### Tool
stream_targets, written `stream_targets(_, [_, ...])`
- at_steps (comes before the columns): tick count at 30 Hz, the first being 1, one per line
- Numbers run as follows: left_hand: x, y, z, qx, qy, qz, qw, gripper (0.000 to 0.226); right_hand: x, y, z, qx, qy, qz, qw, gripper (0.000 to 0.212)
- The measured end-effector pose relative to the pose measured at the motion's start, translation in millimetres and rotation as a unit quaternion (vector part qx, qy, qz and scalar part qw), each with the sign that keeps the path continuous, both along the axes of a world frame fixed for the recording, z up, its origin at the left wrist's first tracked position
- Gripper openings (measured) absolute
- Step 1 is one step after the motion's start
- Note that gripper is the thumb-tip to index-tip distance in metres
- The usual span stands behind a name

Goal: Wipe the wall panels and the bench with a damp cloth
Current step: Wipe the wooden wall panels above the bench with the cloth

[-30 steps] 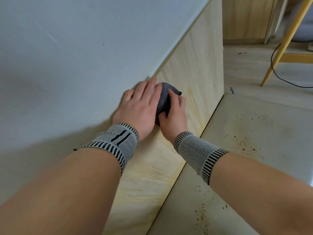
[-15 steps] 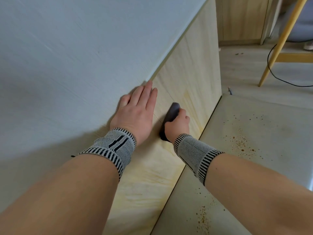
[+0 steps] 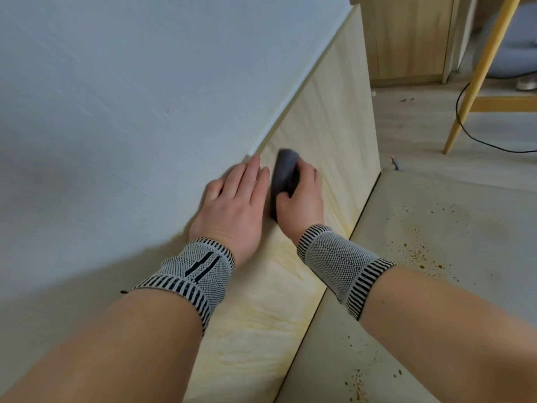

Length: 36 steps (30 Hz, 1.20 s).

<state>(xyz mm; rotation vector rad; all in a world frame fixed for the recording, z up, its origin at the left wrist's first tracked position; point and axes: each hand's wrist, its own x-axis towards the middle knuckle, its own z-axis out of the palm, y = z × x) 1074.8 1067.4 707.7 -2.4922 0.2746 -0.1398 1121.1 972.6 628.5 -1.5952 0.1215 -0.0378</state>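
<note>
My right hand (image 3: pixel 302 199) grips a dark grey cloth (image 3: pixel 284 173) and presses it against the pale wooden wall panel (image 3: pixel 328 112), just below the seam with the white wall. Beside it, my left hand (image 3: pixel 232 205) lies flat with straight fingers across that seam, touching the white wall (image 3: pixel 145 82). The cloth is blurred with motion. The bench (image 3: pixel 436 286) runs along the foot of the panel at the right and carries brown specks.
A yellow wooden leg (image 3: pixel 479 74) with a black cable (image 3: pixel 465 132) stands on the floor at the upper right. A wooden cabinet (image 3: pixel 406 36) closes off the far end. Yellowish streaks mark the lower part of the panel.
My right hand slid the cloth down the panel, then back up toward the seam next to my left hand. My left hand stayed flat on the wall.
</note>
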Motion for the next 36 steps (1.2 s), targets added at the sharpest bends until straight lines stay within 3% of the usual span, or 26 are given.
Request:
stream_targets(2, [0.1,-0.7,1.2,0.005,-0.003,-0.001,1.0,0.07,12.6,3.5,3.1,0.008,-0.051,-0.012,0.999,0.065])
stream_targets(7, [1.1,1.5,-0.5,-0.008,-0.013,-0.019,1.0,0.063,45.2,-14.1,-26.0,0.023,0.201,-0.012,0.979,0.055])
stream_targets(12, [0.7,1.6,-0.3,-0.016,-0.015,-0.029,0.999,0.064,56.5,-4.4,-24.7,0.055,0.04,-0.083,0.994,0.061])
stream_targets(15, [-0.8,0.9,-0.1,-0.015,-0.01,-0.028,0.999,0.064,76.3,-10.8,-38.8,0.083,0.166,-0.093,0.978,0.058])
stream_targets(17, [-0.8,1.7,-0.9,-0.005,-0.01,-0.025,1.0,0.065,74.8,-19.5,-46.7,0.048,0.238,-0.039,0.969,0.054])
stream_targets(19, [0.0,1.6,-1.7,-0.007,-0.015,-0.026,1.0,0.065,71.0,-19.9,-47.0,0.017,0.215,-0.041,0.976,0.051])
stream_targets(22, [0.8,2.1,-2.7,-0.008,-0.025,-0.035,0.999,0.064,71.0,-11.6,-26.2,0.066,0.098,-0.098,0.988,0.058])
stream_targets(24, [1.5,1.4,-1.9,-0.009,-0.027,-0.038,0.999,0.064,71.3,-7.0,-19.6,0.048,0.048,-0.105,0.992,0.06])
stream_targets(28, [1.0,2.2,-2.8,0.006,-0.015,-0.027,1.0,0.066,64.1,-15.1,-45.5,-0.002,0.216,-0.032,0.976,0.055])
stream_targets(30, [-0.1,0.3,-1.5,0.012,-0.001,-0.012,1.0,0.067,53.7,-11.1,-50.9,0.004,0.253,-0.018,0.967,0.056])
stream_targets(32, [-1.0,-1.7,0.3,0.015,0.014,0.006,1.0,0.071,34.4,2.6,-41.0,0.064,0.189,-0.053,0.978,0.059])
stream_targets(34, [-3.1,-4.9,3.1,0.004,0.034,0.027,0.999,0.072,4.3,17.6,-31.4,0.073,0.072,-0.056,0.993,0.059])
stream_targets(36, [-3.9,-7.7,5.4,-0.001,0.035,0.033,0.999,0.072,-11.8,26.7,-41.0,0.055,0.041,-0.059,0.996,0.06])
